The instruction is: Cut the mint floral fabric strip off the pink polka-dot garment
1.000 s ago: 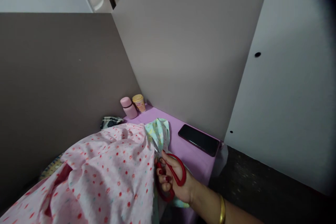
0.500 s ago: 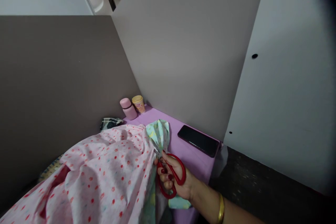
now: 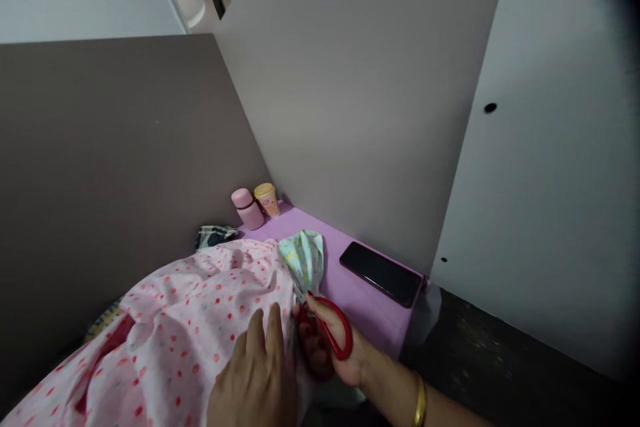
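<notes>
Gripping red-handled scissors [image 3: 349, 333] in the right hand [image 3: 336, 327], with fingers clamped around the handles and a gold bangle [image 3: 419, 400] on the wrist. Pointing the blades towards the far side, by the right edge of a pink cloth [image 3: 185, 327] with red spots; cannot tell from this angle any contact between blades and fabric. Holding the left hand [image 3: 260, 363] palm down over the near right part of that cloth, with fingers stretched out and a little apart, just left of the scissors. Showing beyond the blades, a pale green and yellow patterned cloth [image 3: 306, 259], next to the pink one on a purple bench [image 3: 333, 260]. Lying flat to the right on the bench, a dark-screened phone [image 3: 381, 273], apart from both fabrics. Standing at the far corner, a pink bottle [image 3: 250, 215] beside a yellow-lidded cup [image 3: 269, 203]. Lying bunched to the left of the bottle, a dark checked cloth [image 3: 215, 235].
</notes>
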The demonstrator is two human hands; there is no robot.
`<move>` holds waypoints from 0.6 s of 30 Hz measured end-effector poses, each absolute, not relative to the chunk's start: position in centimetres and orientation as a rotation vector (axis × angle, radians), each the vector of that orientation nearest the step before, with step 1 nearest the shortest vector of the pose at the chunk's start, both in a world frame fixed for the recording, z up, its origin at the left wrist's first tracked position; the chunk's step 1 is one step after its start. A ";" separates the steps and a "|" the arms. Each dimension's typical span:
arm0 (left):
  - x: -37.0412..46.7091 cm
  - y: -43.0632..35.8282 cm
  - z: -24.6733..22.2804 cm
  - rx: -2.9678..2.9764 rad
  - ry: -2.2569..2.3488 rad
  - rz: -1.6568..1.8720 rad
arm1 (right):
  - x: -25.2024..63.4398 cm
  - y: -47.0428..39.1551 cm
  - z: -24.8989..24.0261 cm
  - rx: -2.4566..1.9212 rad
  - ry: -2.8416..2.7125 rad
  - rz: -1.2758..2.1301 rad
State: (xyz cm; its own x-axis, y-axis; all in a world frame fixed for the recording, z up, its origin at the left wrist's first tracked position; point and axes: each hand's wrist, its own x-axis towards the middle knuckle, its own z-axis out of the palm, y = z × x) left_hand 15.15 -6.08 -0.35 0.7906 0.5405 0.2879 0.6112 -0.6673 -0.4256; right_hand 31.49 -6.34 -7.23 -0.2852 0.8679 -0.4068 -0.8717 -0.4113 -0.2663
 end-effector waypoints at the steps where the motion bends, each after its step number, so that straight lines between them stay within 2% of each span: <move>1: 16.7 -5.2 -0.9 -2.400 -0.948 -0.142 | 31.8 -6.3 -7.2 -0.599 0.008 1.914; 8: 20.9 -3.5 -2.2 -2.512 -1.447 0.213 | 33.2 -6.4 -7.3 -0.566 0.008 1.945; 13: 20.4 -3.6 -3.0 -2.718 -1.465 0.459 | 32.8 -7.1 -7.5 -0.588 -0.031 1.877; 18: 19.6 -4.1 -5.1 -2.679 -1.404 0.393 | 32.7 -7.6 -7.1 -0.606 0.002 1.879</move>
State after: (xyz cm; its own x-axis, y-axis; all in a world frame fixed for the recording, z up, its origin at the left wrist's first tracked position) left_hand 19.60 -4.10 -5.05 0.5438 0.8189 -0.1838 0.7954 -0.5727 -0.1984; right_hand 32.70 -7.57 -7.12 -0.2611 0.8750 -0.4077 -0.8758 -0.3924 -0.2812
